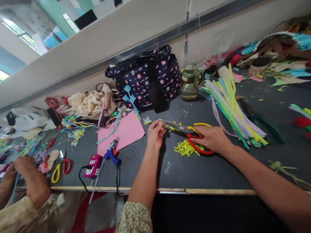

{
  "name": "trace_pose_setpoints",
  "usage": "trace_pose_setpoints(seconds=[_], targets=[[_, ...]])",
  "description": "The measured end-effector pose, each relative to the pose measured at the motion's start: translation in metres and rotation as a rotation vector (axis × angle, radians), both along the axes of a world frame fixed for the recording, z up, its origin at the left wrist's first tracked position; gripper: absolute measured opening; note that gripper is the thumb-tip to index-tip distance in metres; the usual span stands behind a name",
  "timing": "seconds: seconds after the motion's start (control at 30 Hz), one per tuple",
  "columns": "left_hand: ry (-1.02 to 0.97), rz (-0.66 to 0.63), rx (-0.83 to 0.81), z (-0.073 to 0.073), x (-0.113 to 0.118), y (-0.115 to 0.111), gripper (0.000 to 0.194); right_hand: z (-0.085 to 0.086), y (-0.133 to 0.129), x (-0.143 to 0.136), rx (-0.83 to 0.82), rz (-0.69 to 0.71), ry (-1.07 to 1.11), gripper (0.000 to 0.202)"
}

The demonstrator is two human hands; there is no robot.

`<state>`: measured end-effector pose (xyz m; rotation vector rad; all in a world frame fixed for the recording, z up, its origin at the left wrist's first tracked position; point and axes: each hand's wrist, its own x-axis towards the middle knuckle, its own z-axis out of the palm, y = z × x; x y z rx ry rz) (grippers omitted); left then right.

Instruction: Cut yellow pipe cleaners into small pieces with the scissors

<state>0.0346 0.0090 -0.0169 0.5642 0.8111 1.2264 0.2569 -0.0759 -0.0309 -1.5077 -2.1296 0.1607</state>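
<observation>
Back past the scissors (187, 129) stand a bag (138, 77) and jug (189, 85).

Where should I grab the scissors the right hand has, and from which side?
Take the scissors by the yellow loop and red loop, coming from the right, as the right hand does. Loops leave room for fingers, while the metal blades point left toward the left hand, so blades are probably best avoided.

Two pairs of scissors (184, 128) (58, 167) (yes, two), one glue gun (111, 155), one pink sheet (132, 128), one jug (189, 86)
</observation>
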Motion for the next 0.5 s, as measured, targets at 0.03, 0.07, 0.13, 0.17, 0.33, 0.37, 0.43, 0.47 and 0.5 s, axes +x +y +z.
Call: trace_pose_setpoints(seconds=[0.03, 0.07, 0.13, 0.17, 0.33, 0.37, 0.43, 0.47, 0.5], targets=[[0.001, 0.002, 0.000, 0.0000, -0.0001, 0.0001, 0.032, 0.0004, -0.0001, 0.0000, -0.009, 0.000, 0.001, 0.041], [0.001, 0.003, 0.000, -0.0002, -0.0001, 0.0002, 0.032, 0.0008, -0.0001, 0.0000, -0.019, 0.000, 0.001, 0.041], [0.002, 0.003, 0.001, -0.0006, -0.0003, 0.0001, 0.032, 0.0015, -0.0003, 0.0002, -0.041, -0.002, -0.002, 0.042], [0.003, 0.004, 0.001, -0.0009, -0.0004, 0.0000, 0.032, 0.0018, -0.0004, 0.0003, -0.050, -0.002, -0.004, 0.042], [-0.009, 0.006, 0.004, -0.0028, -0.0004, 0.0000, 0.029, 0.0025, -0.0012, -0.0003, -0.063, -0.008, -0.024, 0.040], [-0.011, 0.005, 0.007, -0.0033, -0.0005, 0.0003, 0.029, 0.0025, -0.0013, -0.0006, -0.064, -0.015, -0.033, 0.040], [-0.008, 0.001, 0.015, -0.0043, -0.0007, 0.0010, 0.028, 0.0023, -0.0014, -0.0011, -0.063, -0.028, -0.049, 0.039], [-0.003, -0.001, 0.018, -0.0047, -0.0009, 0.0014, 0.028, 0.0021, -0.0013, -0.0012, -0.057, -0.035, -0.055, 0.039], [0.003, -0.004, 0.021, -0.0049, -0.0011, 0.0017, 0.028, 0.0018, -0.0012, -0.0013, -0.051, -0.040, -0.059, 0.038]])
